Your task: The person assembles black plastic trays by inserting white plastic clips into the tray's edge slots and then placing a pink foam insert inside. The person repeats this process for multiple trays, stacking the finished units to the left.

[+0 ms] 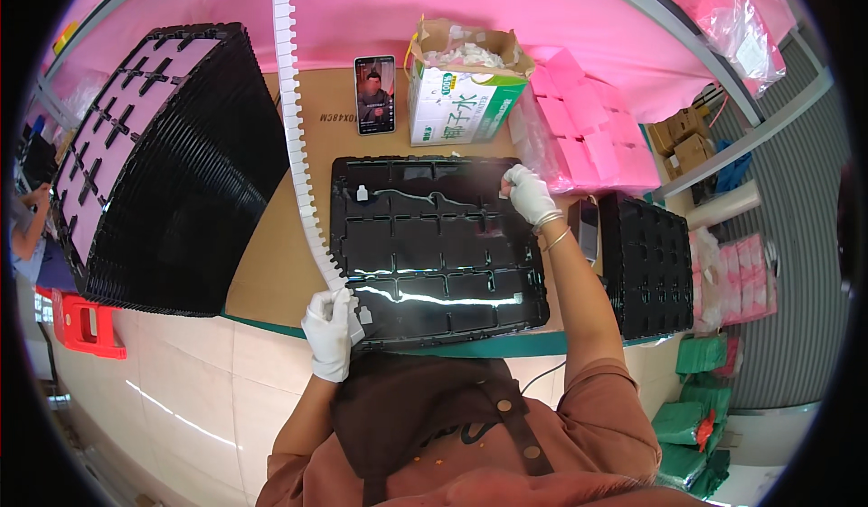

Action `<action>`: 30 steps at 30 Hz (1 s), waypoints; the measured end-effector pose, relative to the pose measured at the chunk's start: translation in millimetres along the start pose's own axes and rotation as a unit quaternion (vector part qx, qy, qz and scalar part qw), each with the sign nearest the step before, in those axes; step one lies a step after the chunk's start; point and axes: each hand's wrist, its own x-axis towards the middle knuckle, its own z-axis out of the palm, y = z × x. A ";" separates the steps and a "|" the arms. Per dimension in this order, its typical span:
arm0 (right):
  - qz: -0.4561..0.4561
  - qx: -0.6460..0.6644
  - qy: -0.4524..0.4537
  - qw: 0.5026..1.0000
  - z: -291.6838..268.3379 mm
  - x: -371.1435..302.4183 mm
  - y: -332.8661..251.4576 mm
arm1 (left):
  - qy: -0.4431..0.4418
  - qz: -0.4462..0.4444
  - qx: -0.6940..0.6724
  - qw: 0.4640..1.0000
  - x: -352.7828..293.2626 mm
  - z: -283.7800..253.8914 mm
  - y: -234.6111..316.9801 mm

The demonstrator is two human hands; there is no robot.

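A shallow black plastic tray [416, 236] with moulded compartments lies in front of me. A white cable [411, 198] with a white tag [363, 193] stretches along its upper row, and a second white strand [434, 295] runs through a lower row. My left hand [327, 333], in a white glove, is closed on the lower end of a long white strip of notched tags [298, 159], beside the tray's near left corner. One more white tag [365, 315] sits by its fingers. At the tray's far right corner, my gloved right hand [532, 196] has its fingers pinched together; what they hold is too small to name.
Tall stacks of black trays stand left [181, 172] and right [646, 267]. Behind are a propped phone [375, 95], an open carton [466, 100] of white scraps and pink packets [588, 127]. A dark device [584, 227] lies by my right forearm. Another person's arm [34, 222] shows far left.
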 end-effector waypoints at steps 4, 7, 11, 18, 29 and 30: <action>-0.018 0.020 0.001 1.000 -1.6 -3.1 0.9 | 0.000 0.007 0.006 1.000 -0.3 -0.5 -1.0; -0.027 0.047 -0.010 0.998 -2.2 -4.0 8.8 | 0.001 0.005 -0.009 1.000 -0.2 0.4 -1.4; -0.003 0.075 -0.059 0.995 -8.8 1.7 20.3 | -0.002 0.005 0.001 1.000 -1.0 -0.8 -1.9; -0.080 0.132 0.256 0.954 -74.0 72.5 -88.7 | -0.002 -0.011 -0.006 1.000 0.7 -0.1 -0.2; -0.268 -0.049 0.192 0.943 -24.6 106.0 -166.7 | -0.018 0.006 0.073 0.997 -0.1 -3.4 6.7; -0.237 -0.044 0.028 0.970 0.0 85.3 -175.9 | -0.020 0.011 0.073 0.997 0.5 -3.9 4.7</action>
